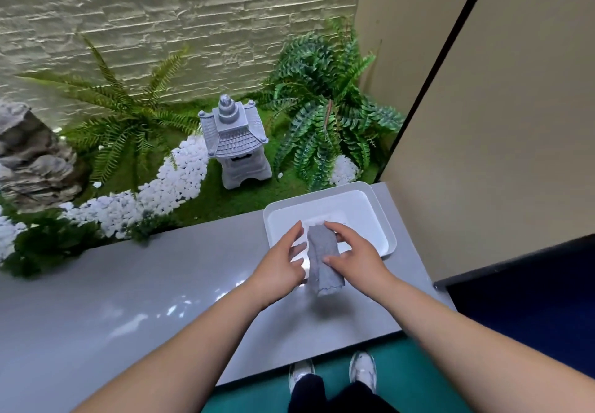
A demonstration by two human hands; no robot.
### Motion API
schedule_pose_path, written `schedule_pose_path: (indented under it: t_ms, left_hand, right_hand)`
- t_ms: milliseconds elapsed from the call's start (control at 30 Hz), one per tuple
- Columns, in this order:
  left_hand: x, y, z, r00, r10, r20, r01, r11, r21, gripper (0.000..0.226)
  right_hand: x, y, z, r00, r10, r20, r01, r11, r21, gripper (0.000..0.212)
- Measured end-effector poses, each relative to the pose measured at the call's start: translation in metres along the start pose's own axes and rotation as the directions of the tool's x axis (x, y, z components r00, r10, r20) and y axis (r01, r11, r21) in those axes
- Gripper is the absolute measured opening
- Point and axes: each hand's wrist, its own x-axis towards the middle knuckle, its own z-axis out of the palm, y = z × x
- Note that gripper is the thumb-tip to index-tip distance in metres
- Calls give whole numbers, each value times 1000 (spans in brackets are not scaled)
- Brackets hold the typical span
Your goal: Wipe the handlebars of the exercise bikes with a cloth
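Lower centre of frame: right hand clamped on a folded grey textured cloth, thumb on its front and fingers curled over its top edge, cloth held over the near-left corner of a shallow white rectangular plastic tray that sits on the glossy grey desk. Left hand just left of the cloth, fingers spread apart and loose, whether fingertips touch the cloth unclear. Upper half shows a grey stone pagoda lantern on green moss between ferns and white pebbles; white sneakers at bottom centre on teal floor.
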Motion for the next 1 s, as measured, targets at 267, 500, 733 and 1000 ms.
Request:
schedule_pose_path:
  t_ms: [267, 500, 733, 1000]
  left_hand:
    - [58, -45, -28, 965, -15, -262, 121, 911, 393, 66]
    - [127, -106, -22, 974, 70, -217, 176, 375, 910, 79]
    - [169, -154, -10, 972, 41, -231, 225, 120, 967, 107]
    - [174, -152, -12, 977, -11, -213, 212, 148, 966, 108]
  right_hand:
    - [81, 39, -24, 997, 72, 16, -71, 997, -39, 59]
    - [169, 98, -16, 993, 94, 70, -89, 994, -69, 58]
    - [209, 139, 6, 980, 70, 185, -49, 992, -115, 59]
    - [221, 159, 9, 967, 8, 255, 103, 903, -418, 71]
